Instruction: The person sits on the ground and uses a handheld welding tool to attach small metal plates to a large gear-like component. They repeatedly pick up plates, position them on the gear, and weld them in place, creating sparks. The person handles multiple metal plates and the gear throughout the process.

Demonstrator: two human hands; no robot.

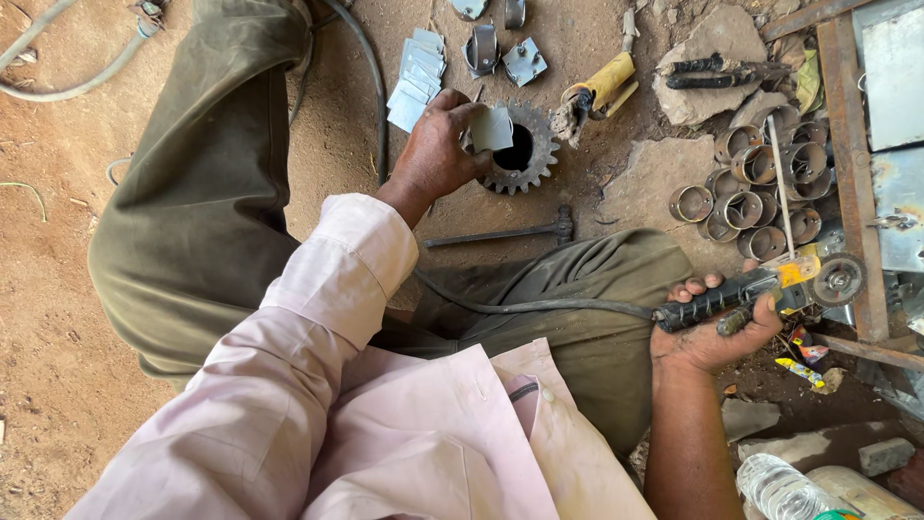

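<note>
The person sits on the bare earth floor (58, 366), legs in olive trousers spread out and both arms reaching forward. Beyond the right hand, a rusty metal frame (852, 173) with grey sheet panels stands on the ground, and between it and the hand lies a heap of short metal rings (760, 178), cut from pipe, with a thin rod across them. The right hand (717, 332) is closed around the black handle of an angle grinder (770, 287); its disc points toward the frame and touches nothing I can see, and its cable runs back across the lap. Whether the disc turns, I cannot tell. The left hand (438, 149) is closed on a small grey metal plate (493, 128), holding it over a large toothed gear (520, 149) that lies flat on the ground, just under the fingers. A little above this hand lies a stack of similar plates (416, 77), and near them a few bent metal brackets (500, 53). A dark rod-shaped tool (500, 233) lies below the gear, close to the wrist. Judging from this, many plates wait in the stack, only few pieces look shaped, so most of the work seems left.
</note>
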